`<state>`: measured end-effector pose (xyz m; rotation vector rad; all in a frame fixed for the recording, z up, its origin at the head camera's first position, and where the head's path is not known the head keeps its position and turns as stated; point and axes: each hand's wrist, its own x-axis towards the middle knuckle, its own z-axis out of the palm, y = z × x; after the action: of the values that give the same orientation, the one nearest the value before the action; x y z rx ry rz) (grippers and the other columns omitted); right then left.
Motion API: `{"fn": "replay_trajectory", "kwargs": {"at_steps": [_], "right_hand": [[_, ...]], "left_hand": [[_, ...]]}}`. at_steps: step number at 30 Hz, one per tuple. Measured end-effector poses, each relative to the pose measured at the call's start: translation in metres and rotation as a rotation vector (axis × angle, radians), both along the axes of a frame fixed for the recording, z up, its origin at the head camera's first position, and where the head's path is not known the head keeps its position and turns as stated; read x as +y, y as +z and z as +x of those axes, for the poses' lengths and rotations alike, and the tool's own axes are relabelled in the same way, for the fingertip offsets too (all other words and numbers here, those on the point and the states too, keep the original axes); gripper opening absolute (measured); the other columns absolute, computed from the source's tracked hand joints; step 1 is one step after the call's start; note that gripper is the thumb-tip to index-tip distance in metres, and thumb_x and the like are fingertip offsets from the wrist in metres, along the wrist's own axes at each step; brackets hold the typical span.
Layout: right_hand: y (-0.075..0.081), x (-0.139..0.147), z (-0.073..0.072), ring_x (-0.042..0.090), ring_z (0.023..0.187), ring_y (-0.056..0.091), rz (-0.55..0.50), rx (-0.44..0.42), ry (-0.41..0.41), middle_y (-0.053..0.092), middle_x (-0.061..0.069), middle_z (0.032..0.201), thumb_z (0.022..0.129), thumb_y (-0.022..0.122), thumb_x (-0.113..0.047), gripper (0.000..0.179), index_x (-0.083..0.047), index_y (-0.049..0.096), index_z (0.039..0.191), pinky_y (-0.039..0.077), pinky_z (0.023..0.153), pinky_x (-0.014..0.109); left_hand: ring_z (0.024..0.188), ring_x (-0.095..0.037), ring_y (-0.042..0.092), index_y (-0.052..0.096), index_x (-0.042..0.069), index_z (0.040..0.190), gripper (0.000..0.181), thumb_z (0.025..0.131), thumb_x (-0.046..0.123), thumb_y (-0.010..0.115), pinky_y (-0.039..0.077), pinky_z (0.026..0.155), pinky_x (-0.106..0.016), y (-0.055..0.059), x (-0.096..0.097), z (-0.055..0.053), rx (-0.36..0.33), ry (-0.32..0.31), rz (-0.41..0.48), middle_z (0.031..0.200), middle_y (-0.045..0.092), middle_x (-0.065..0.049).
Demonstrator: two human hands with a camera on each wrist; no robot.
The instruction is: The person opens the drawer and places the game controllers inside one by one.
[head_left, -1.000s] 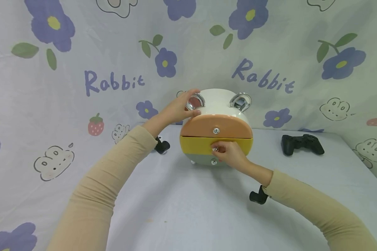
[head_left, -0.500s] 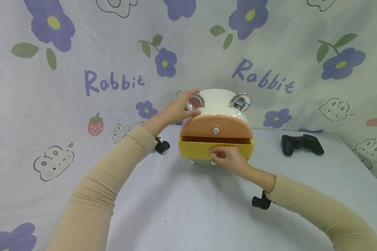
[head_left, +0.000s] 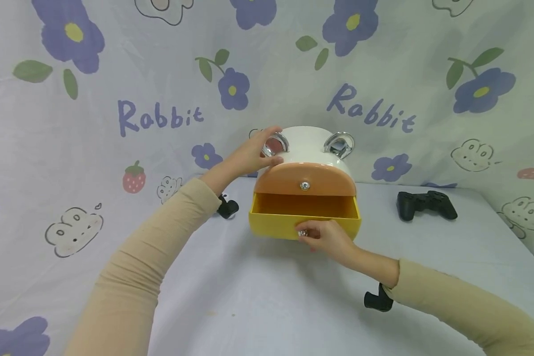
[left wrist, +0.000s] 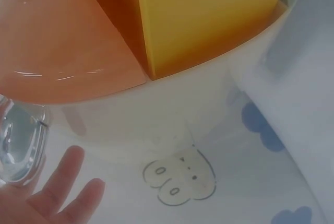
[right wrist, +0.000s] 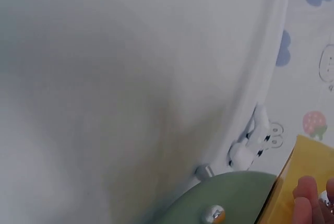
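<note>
A rounded mini chest of drawers stands on the table, with a white body [head_left: 307, 141] and chrome ear-like loops on top. Its yellow middle drawer [head_left: 271, 225] is pulled well out, and the inside shows. My right hand [head_left: 331, 240] pinches that drawer's silver knob [head_left: 303, 233] between thumb and fingers. Up at the chest's top left, my left hand [head_left: 249, 154] holds round the left chrome loop [head_left: 277, 144], thumb in front. Two of its fingers spread free in the left wrist view. The orange top drawer [head_left: 289, 178] is closed. A green bottom drawer [right wrist: 229, 192] shows in the right wrist view.
A black game controller [head_left: 427, 205] lies to the right of the chest. Behind everything hangs a flower-and-rabbit printed cloth [head_left: 267, 59]. White cloth [head_left: 258, 296] covers the table. A small white object with black marks [right wrist: 250, 143] appears beyond the chest in the right wrist view.
My right hand has drawn the yellow drawer out toward me, from closed to wide open, moving down in the head view. The left hand has stayed at the chrome loop.
</note>
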<state>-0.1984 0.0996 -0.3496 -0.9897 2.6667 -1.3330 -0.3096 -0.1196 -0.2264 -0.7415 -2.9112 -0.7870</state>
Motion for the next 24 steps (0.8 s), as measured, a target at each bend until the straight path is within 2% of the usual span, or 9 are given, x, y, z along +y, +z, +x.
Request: {"fn": "replay_trajectory", "kwargs": {"at_steps": [3, 10, 24], "right_hand": [[-0.001, -0.001, 0.006, 0.005, 0.063, 0.059, -0.002, -0.015, 0.008, 0.068, 0.007, 0.090, 0.082, 0.067, -0.008, 0.022, -0.002, 0.067, 0.103, 0.051, 0.057, 0.019], [-0.001, -0.001, 0.017, 0.003, 0.058, 0.058, 0.019, -0.004, 0.014, 0.068, 0.006, 0.088, 0.082, 0.066, -0.007, 0.022, -0.003, 0.066, 0.104, 0.051, 0.057, 0.018], [0.001, 0.002, 0.036, 0.001, 0.056, 0.055, 0.041, 0.016, 0.052, 0.068, 0.004, 0.084, 0.084, 0.064, -0.005, 0.021, -0.002, 0.066, 0.104, 0.050, 0.057, 0.017]], "left_hand": [[0.095, -0.023, 0.056, 0.020, 0.026, 0.145, 0.077, 0.083, 0.036, 0.065, 0.049, 0.085, -0.036, -0.001, -0.001, 0.000, -0.005, 0.003, -0.001, 0.147, 0.029, -0.002], [0.094, -0.022, 0.055, 0.020, 0.024, 0.145, 0.078, 0.083, 0.036, 0.066, 0.049, 0.086, -0.036, -0.001, -0.001, 0.000, 0.008, -0.005, 0.005, 0.147, 0.028, -0.004], [0.095, -0.023, 0.054, 0.018, 0.030, 0.145, 0.078, 0.083, 0.038, 0.065, 0.049, 0.085, -0.037, -0.001, 0.000, 0.000, -0.020, 0.020, -0.011, 0.147, 0.028, -0.003]]}}
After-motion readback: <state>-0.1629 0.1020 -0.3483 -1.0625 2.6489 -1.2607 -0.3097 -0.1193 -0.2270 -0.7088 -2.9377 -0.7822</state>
